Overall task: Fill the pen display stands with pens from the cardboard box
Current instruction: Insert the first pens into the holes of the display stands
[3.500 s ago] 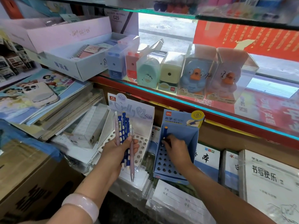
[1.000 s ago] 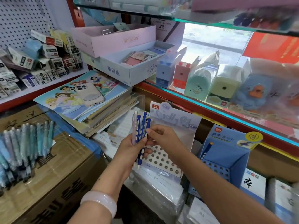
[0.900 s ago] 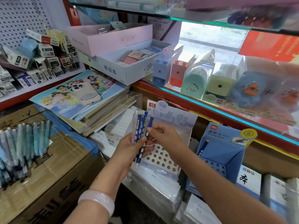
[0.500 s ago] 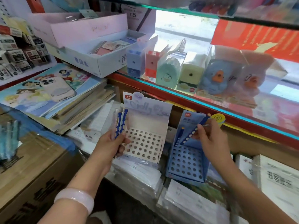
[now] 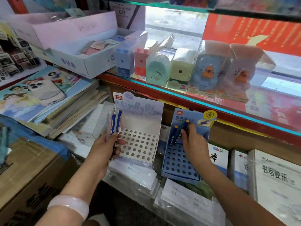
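1. The right hand (image 5: 193,142) has its fingers (image 5: 184,133) curled and pinching a dark blue pen with an orange cap end (image 5: 185,125), held tilted above the back rows of the blue cardboard display stand with round holes (image 5: 177,162).
2. A second blue pen with an orange end (image 5: 174,132) stands in a back hole of that blue stand, just beside the pinched one.
3. The left hand (image 5: 105,147) has its fingers (image 5: 120,141) wrapped round a small bunch of pens (image 5: 114,123): two dark blue ones and a pale one, upright, tips hidden in the palm.
4. That bunch is held in front of the left edge of the white cardboard display stand with round holes (image 5: 138,144), whose holes look unfilled.
5. Both stands sit side by side on stacked plastic-wrapped white notebooks (image 5: 133,172), under a red-edged glass shelf (image 5: 195,101).
6. A pale pink bangle (image 5: 70,204) circles the left wrist, above the brown cardboard box (image 5: 29,173) at lower left.
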A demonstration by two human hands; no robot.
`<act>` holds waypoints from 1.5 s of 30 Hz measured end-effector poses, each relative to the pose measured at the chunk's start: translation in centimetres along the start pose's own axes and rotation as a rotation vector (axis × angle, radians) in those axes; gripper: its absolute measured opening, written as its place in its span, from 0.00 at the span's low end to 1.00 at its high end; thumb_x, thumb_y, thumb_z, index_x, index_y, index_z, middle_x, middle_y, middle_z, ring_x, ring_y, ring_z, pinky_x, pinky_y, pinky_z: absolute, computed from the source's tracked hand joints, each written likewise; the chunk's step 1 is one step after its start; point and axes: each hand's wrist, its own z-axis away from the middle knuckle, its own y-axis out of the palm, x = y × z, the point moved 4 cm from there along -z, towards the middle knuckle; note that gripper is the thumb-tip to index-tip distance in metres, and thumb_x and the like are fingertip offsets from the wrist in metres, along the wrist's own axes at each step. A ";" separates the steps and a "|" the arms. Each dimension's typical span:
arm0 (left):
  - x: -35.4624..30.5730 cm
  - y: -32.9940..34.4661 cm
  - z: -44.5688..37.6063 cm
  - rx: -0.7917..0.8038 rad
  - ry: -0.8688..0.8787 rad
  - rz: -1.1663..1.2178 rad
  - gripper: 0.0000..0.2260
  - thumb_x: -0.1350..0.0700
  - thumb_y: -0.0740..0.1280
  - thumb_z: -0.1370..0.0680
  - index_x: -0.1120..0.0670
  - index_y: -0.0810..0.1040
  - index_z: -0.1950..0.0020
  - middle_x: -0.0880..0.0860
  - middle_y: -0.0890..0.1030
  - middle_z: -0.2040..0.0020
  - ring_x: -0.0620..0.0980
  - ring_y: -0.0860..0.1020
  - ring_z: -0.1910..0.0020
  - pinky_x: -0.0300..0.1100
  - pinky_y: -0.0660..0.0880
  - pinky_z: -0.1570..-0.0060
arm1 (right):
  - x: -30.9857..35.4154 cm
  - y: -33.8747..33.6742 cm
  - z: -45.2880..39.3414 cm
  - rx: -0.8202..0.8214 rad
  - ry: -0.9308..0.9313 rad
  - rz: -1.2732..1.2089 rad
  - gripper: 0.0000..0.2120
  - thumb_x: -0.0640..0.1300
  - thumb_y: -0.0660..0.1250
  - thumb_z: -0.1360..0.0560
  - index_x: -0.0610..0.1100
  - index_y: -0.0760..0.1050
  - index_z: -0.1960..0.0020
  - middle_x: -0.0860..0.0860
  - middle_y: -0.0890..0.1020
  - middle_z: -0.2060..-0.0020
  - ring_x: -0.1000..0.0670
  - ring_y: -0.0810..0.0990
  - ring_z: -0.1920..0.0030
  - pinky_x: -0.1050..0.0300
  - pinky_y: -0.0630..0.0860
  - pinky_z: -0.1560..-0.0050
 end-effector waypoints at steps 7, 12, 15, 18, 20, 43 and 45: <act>-0.2 0.3 0.5 0.020 0.004 0.000 0.08 0.57 0.57 0.19 0.57 0.74 0.54 0.53 0.78 0.64 0.42 0.68 0.79 0.32 0.67 0.78 | -0.9 1.4 0.2 0.047 -0.022 0.090 0.12 0.45 0.56 0.19 0.38 0.66 0.40 0.40 0.80 0.65 0.39 0.78 0.68 0.58 0.63 0.76; -0.4 0.6 0.9 0.039 0.007 -0.020 0.08 0.58 0.58 0.19 0.57 0.75 0.53 0.53 0.79 0.64 0.44 0.69 0.76 0.38 0.68 0.69 | -0.7 2.2 0.1 0.111 -0.032 0.108 0.14 0.45 0.55 0.19 0.39 0.66 0.38 0.40 0.81 0.62 0.39 0.79 0.65 0.50 0.75 0.69; -0.6 0.7 1.2 0.065 0.022 -0.023 0.07 0.59 0.59 0.20 0.57 0.75 0.53 0.52 0.79 0.65 0.44 0.70 0.76 0.39 0.68 0.69 | -0.6 1.4 0.2 0.114 -0.021 0.114 0.12 0.47 0.58 0.20 0.41 0.67 0.40 0.42 0.81 0.63 0.41 0.79 0.65 0.53 0.71 0.71; -0.8 1.2 1.7 0.122 0.044 -0.018 0.06 0.59 0.60 0.21 0.57 0.76 0.54 0.51 0.80 0.67 0.44 0.72 0.75 0.38 0.69 0.70 | 0.4 -0.8 1.0 -0.027 0.069 -0.034 0.09 0.49 0.62 0.22 0.43 0.68 0.51 0.47 0.79 0.66 0.45 0.79 0.66 0.54 0.72 0.69; -0.9 1.7 2.1 0.176 0.049 -0.004 0.05 0.60 0.61 0.21 0.58 0.76 0.53 0.49 0.81 0.68 0.44 0.72 0.75 0.35 0.70 0.72 | 2.6 -1.8 1.5 -0.084 0.063 -0.229 0.06 0.47 0.64 0.23 0.44 0.71 0.54 0.51 0.78 0.66 0.49 0.78 0.65 0.56 0.73 0.65; 0.3 2.3 2.6 0.172 0.008 -0.174 0.08 0.56 0.58 0.19 0.56 0.75 0.52 0.55 0.82 0.59 0.46 0.78 0.72 0.36 0.77 0.70 | 2.4 -5.0 0.5 0.005 0.201 -0.733 0.04 0.42 0.60 0.21 0.47 0.73 0.53 0.49 0.82 0.61 0.53 0.82 0.61 0.59 0.79 0.56; 0.4 2.1 2.3 0.134 0.026 -0.204 0.08 0.56 0.58 0.19 0.56 0.75 0.52 0.54 0.80 0.61 0.46 0.74 0.74 0.33 0.72 0.76 | 0.4 -5.9 0.6 -0.059 0.147 -0.495 0.02 0.43 0.61 0.21 0.46 0.72 0.50 0.52 0.81 0.61 0.51 0.81 0.59 0.55 0.77 0.57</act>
